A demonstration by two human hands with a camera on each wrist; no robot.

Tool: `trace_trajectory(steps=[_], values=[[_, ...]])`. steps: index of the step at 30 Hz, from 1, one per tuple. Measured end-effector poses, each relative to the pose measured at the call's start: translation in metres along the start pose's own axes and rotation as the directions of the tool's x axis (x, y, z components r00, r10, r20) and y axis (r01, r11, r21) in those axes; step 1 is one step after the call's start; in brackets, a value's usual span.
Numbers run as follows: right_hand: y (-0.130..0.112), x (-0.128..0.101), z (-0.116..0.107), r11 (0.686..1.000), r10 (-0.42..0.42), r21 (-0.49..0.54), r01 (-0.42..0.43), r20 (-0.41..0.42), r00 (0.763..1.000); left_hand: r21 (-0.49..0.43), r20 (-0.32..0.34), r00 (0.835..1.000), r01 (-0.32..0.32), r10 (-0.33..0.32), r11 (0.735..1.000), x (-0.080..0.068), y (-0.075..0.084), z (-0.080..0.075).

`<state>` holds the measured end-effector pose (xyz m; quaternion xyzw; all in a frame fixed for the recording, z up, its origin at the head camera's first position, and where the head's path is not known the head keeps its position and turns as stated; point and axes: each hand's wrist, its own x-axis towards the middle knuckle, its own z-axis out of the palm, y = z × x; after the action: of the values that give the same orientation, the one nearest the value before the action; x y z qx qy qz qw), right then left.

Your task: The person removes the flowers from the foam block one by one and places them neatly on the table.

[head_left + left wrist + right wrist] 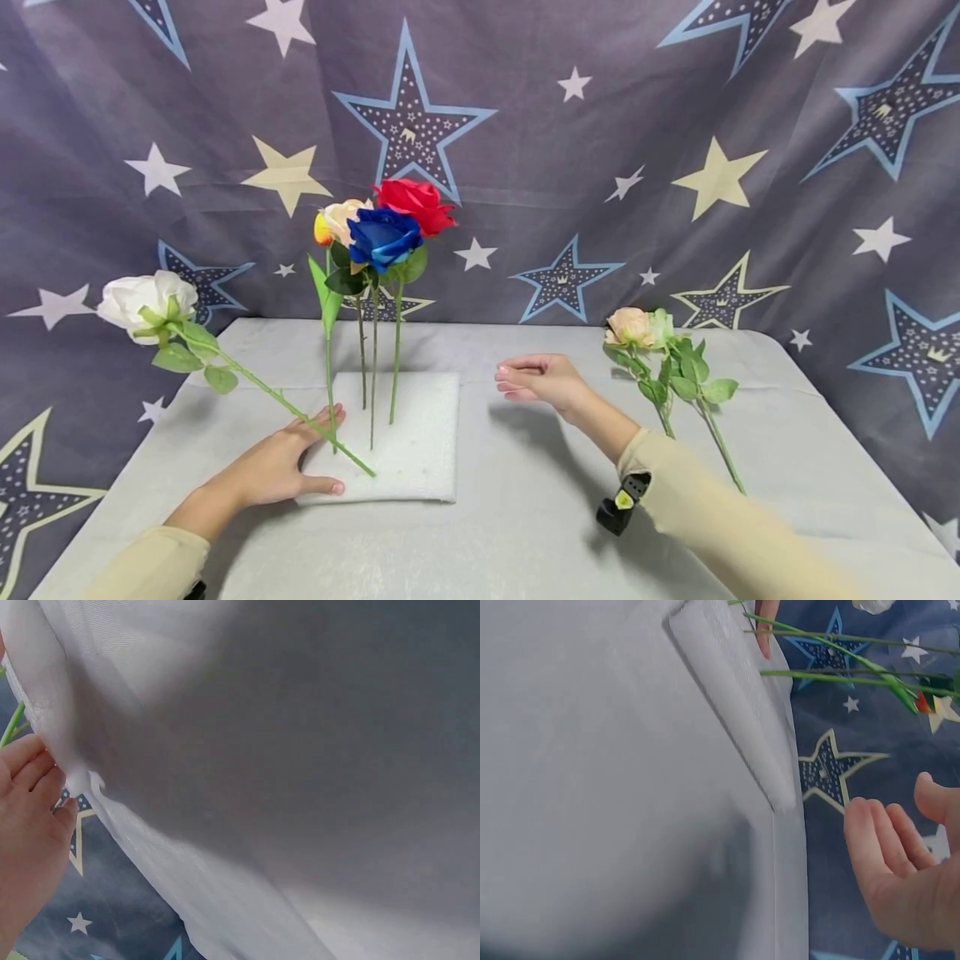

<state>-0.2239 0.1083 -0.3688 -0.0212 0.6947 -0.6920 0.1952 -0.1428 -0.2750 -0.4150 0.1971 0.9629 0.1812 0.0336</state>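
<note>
A white foam block [427, 467] lies on the table, and my left hand [273, 462] rests along its left side, thumb and fingers spread. Upright in the foam stand a red rose [416, 204], a blue rose [384, 240], a cream rose [345, 218] and an orange-yellow tulip [322, 229]. Leaning far left, a white rose [142, 304] has its stem end at the front of the foam, the stem crossing over my left hand. My right hand [543, 383] hovers right of the block, holding nothing, its fingers slightly bent in the right wrist view.
To the right on the table lie a peach rose [630, 327] and a pale green flower [661, 327] with leafy stems, beside my right forearm. A grey cloth covers the table [510, 533]. Behind it hangs a dark curtain [517, 167] printed with stars.
</note>
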Motion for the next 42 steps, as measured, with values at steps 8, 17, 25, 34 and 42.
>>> trace_trajectory(steps=[8,17,25,34,42], values=[[-0.001,0.021,0.034,0.996,-0.085,-0.004,0.085,0.022,0.996,0.012,-0.010,1.000,-0.017,0.017,1.000,0.001,-0.001,-0.001],[-0.006,0.035,0.066,0.978,-0.210,0.034,0.207,0.105,0.972,0.012,-0.003,1.000,-0.010,0.010,1.000,0.000,0.002,-0.008],[-0.009,0.041,0.090,0.976,-0.217,0.057,0.211,0.116,0.969,0.015,0.013,1.000,0.004,-0.004,1.000,0.003,-0.001,-0.007],[-0.007,0.042,0.109,0.977,-0.210,-0.009,0.214,0.157,0.965,0.005,0.002,1.000,0.000,0.000,1.000,0.000,0.001,-0.005],[-0.005,0.042,0.117,0.975,-0.199,-0.062,0.215,0.200,0.960,0.001,0.010,1.000,0.027,-0.027,1.000,0.000,-0.001,0.001]])
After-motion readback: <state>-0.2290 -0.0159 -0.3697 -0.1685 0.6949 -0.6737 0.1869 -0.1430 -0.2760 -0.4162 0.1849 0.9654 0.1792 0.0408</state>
